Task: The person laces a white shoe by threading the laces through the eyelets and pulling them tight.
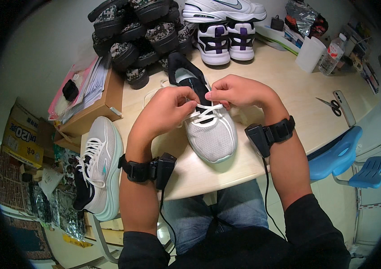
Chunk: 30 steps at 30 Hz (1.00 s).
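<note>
A light grey running shoe [213, 139] sits on the table before me, its toe toward me and its dark collar pointing away. White laces [206, 117] cross its front, and the upper eyelets look loosely laced around the black tongue [194, 87]. At the left of the lacing, my left hand [168, 107] is closed in a pinch on the shoelace. From the other side, my right hand [240, 92] pinches the lace near the tongue, thumb against finger. The fingertips partly hide the lace ends. The matching grey shoe [103, 166], laced, lies at the table's left edge.
Dark camouflage shoes [132, 33] are piled at the back, beside white sneakers [226, 40]. A cardboard box [105, 101] with papers stands left. To the right are scissors [332, 105], a phone [344, 107], a paper roll [310, 54] and a bottle [332, 56]. A blue chair [336, 152] is beyond the table edge.
</note>
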Motion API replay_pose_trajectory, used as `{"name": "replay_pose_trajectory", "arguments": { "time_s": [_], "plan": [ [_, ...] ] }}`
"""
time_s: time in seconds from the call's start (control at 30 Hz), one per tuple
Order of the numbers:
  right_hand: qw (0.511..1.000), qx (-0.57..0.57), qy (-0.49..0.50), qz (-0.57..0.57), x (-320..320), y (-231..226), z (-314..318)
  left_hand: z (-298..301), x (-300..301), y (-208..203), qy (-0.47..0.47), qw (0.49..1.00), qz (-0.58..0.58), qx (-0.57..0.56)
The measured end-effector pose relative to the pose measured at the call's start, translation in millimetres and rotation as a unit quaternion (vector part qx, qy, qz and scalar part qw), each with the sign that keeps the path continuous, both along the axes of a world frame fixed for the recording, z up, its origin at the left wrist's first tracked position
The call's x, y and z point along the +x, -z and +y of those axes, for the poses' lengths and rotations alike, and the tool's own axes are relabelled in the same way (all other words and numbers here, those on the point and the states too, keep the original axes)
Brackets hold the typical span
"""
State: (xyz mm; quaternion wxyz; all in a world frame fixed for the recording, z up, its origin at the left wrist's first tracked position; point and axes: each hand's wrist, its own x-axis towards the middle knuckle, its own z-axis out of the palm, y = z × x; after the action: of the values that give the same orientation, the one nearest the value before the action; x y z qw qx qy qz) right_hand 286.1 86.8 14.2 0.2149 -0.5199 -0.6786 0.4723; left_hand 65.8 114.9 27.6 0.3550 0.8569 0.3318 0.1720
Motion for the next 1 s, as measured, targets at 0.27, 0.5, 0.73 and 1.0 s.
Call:
{"name": "replay_pose_trajectory", "arguments": {
  "time_s": [0.27, 0.5, 0.73, 1.0],
  "plan": [
    [1.0, 0.002, 0.007, -0.018, 0.1, -3.3, -1.0, 4.9, -15.9, -7.1, 0.013, 0.99, -0.08, -0.112],
    [1.0, -0.003, -0.001, -0.002, 2.2, -0.4, 1.3, 8.7, -28.9, -13.4, 0.019, 0.976, -0.133, -0.172],
    [1.0, -0.012, -0.001, 0.017, 4.3, 0.9, 2.6, 12.1, -36.2, -15.2, 0.023, 0.967, -0.144, -0.209],
    [0.994, 0.04, -0.027, 0.098, -3.7, -15.2, -9.9, 7.7, -31.5, -17.6, -0.013, 0.976, -0.123, -0.179]
  ]
}}
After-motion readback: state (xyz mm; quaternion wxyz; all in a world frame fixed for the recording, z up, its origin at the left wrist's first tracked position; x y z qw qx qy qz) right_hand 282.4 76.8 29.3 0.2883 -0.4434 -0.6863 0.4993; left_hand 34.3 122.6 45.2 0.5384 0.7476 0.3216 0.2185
